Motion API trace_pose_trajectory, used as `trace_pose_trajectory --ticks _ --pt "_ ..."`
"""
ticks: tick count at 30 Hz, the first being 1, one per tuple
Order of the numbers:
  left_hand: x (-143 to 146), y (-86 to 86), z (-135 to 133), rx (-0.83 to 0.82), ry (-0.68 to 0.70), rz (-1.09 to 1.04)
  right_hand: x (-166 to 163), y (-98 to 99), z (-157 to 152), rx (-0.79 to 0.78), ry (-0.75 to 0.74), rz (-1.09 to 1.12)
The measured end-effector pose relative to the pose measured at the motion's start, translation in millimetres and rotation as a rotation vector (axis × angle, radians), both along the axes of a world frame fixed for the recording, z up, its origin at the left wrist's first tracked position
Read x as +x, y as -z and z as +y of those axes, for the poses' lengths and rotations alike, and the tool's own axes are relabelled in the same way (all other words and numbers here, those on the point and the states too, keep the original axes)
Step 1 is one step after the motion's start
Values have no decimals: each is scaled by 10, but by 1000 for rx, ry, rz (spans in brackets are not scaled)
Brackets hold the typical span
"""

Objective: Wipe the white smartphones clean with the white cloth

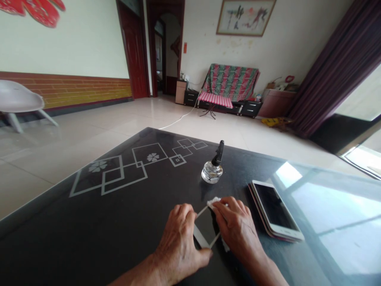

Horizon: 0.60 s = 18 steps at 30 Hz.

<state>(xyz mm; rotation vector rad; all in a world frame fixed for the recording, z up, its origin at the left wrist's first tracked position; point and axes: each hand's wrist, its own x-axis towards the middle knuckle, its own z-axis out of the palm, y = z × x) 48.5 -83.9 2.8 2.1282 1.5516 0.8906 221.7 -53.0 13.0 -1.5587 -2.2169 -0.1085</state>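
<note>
On the black tabletop, my left hand grips the left edge of a white-framed smartphone, thumb along its near end. The phone's dark screen faces up. My right hand is closed around a crumpled white tissue, pressed against the phone's right side; the fingers cover much of both. Beyond the hands a small clear spray bottle with a black nozzle stands upright, touched by neither hand.
Right of my right hand, another white smartphone lies screen up on something reddish-edged. The glossy black table carries grey square and flower patterns. Farther off are a white chair and a small pink-striped table.
</note>
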Motion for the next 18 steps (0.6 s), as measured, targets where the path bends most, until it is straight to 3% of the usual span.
trace_pose_trajectory --ticks 5,10,18 --pt "5 23 12 19 -17 -21 -215 -146 -201 -129 -158 42" --pt "9 58 17 26 -47 -5 -218 -172 -233 -234 -269 89" --pt "12 27 10 -5 -61 11 -103 -11 -27 -154 -111 129"
